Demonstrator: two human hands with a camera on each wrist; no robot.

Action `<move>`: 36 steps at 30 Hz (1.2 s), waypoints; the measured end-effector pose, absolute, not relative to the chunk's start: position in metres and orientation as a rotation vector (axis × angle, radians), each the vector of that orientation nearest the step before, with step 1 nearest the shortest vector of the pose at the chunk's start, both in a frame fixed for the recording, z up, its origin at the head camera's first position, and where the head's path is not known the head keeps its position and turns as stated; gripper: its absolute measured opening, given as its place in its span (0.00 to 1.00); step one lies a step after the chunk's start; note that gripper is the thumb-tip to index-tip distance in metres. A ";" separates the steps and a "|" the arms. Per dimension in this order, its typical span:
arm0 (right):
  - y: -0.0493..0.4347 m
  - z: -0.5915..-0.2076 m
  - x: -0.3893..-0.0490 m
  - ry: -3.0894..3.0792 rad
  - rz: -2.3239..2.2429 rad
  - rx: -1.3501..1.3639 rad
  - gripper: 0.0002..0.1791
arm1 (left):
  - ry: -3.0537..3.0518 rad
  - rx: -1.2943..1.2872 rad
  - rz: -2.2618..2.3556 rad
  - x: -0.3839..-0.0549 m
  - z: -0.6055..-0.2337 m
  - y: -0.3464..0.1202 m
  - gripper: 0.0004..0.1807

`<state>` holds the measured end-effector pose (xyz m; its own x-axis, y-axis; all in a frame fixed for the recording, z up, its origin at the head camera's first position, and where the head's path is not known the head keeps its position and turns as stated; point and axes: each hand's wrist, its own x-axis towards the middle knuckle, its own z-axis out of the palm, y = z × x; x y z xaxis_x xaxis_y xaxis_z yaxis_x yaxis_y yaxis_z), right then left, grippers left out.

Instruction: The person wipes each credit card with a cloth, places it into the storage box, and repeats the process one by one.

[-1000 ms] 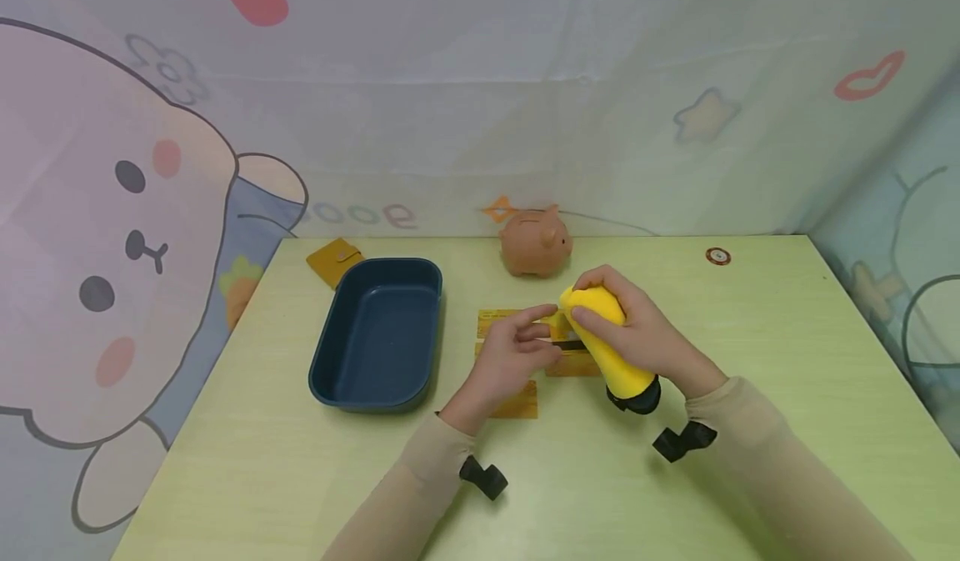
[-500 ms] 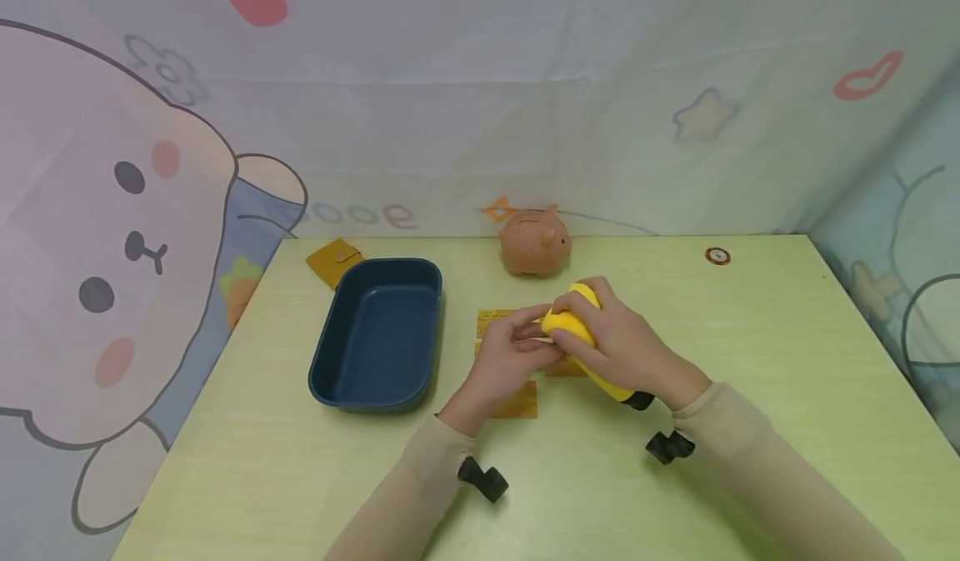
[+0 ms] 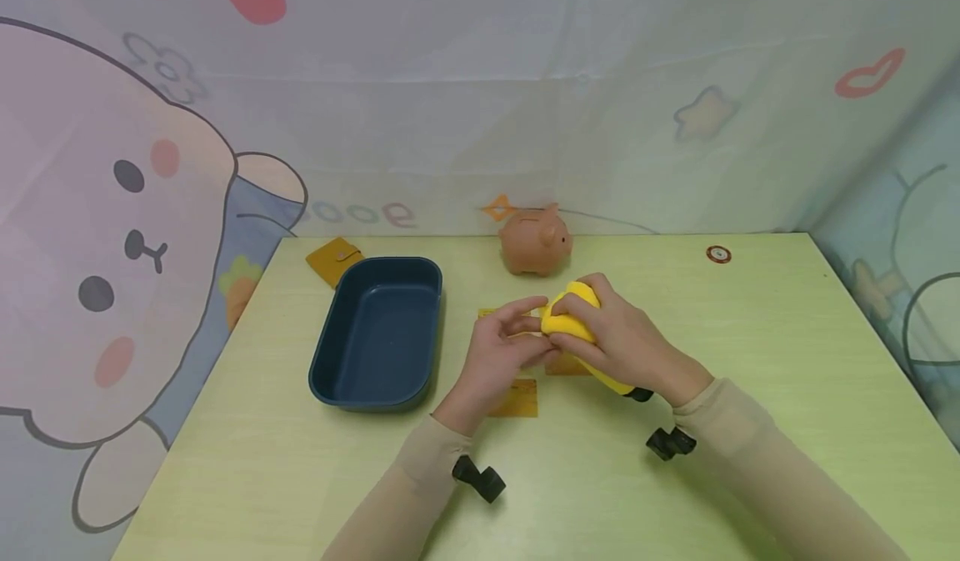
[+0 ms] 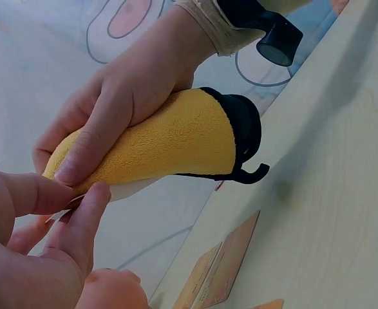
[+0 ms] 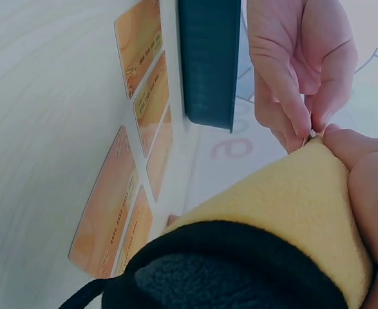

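Observation:
My right hand (image 3: 630,340) grips a folded yellow cleaning cloth (image 4: 176,141) with black edging and a small loop. The cloth lies over a thin card (image 4: 129,188), most of which it hides. My left hand (image 3: 491,361) pinches that card at its edge, the fingertips right beside the cloth and my right thumb. Several orange-gold bank cards (image 5: 108,206) lie flat on the table; in the head view one card (image 3: 516,398) shows below my left hand, and another card (image 3: 566,365) is partly covered by the hands.
A deep blue tray (image 3: 322,344) stands left of my hands, with a mustard wallet (image 3: 333,261) behind it. A pink piggy bank (image 3: 535,244) sits beyond the hands at the table's back edge. A red-rimmed poker chip (image 3: 718,254) lies at the back right.
My right hand has brought the cloth left onto the card, covering its dark stripe, and then stays about there. The left fingers have shifted slightly on the card's edge.

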<state>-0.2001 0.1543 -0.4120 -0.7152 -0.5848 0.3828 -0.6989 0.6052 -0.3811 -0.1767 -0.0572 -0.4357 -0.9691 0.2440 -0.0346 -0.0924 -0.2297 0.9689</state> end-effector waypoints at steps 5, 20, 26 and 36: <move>0.156 -0.411 -0.200 -2.621 0.745 1.071 0.14 | 1.760 0.162 2.347 -0.175 -0.434 -0.059 0.28; 0.163 -0.406 -0.201 -2.642 0.759 1.054 0.13 | 1.737 0.177 2.395 -0.174 -0.429 -0.064 0.29; 0.166 -0.406 -0.202 -2.642 0.758 1.046 0.13 | 1.712 0.170 2.427 -0.173 -0.428 -0.067 0.29; 0.171 -0.408 -0.203 -2.622 0.731 1.058 0.12 | 1.685 0.160 2.432 -0.170 -0.422 -0.074 0.29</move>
